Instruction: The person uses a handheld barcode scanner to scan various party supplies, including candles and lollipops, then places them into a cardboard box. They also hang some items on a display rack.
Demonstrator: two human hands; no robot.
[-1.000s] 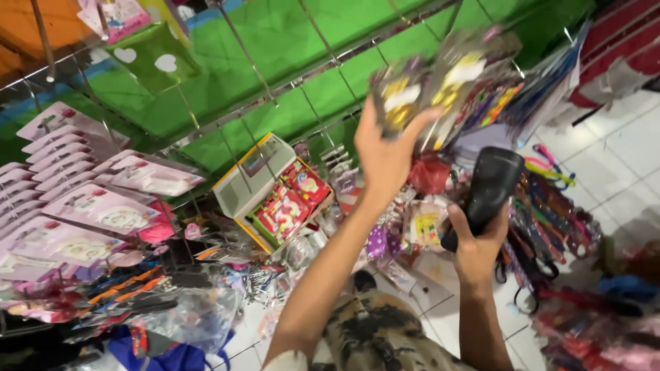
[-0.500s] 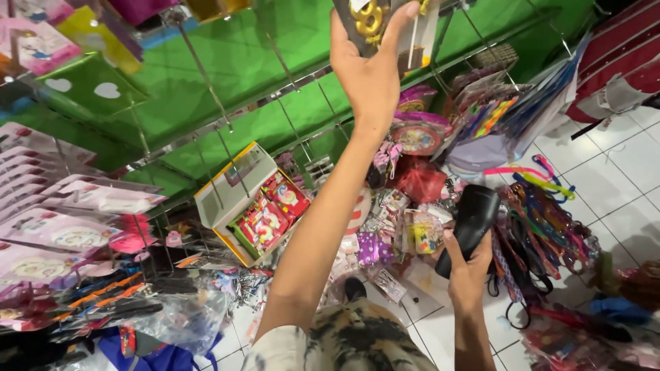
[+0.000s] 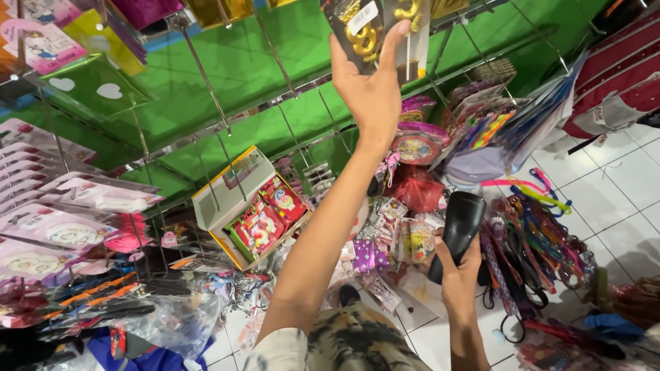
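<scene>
My left hand (image 3: 371,89) is raised high against the green wall and grips clear packets of gold number-shaped items (image 3: 364,31), which run partly off the top edge of the view. Lower and to the right, my right hand (image 3: 459,275) holds a black handheld scanner (image 3: 462,220) by its grip, its head pointing up. The scanner hangs in front of a heap of small coloured packets (image 3: 399,240). A patterned sleeve covers my left upper arm at the bottom of the view.
Metal hooks (image 3: 206,75) stick out of the green wall. Pink carded packets (image 3: 62,227) hang at left. An open box of red packets (image 3: 258,213) sits in the middle. Colourful cords and bands (image 3: 536,233) hang right, above a white tiled floor (image 3: 619,185).
My left hand has lifted the packets from beside the scanner to well above it, near the top hooks. My right hand with the scanner has stayed low at the right.
</scene>
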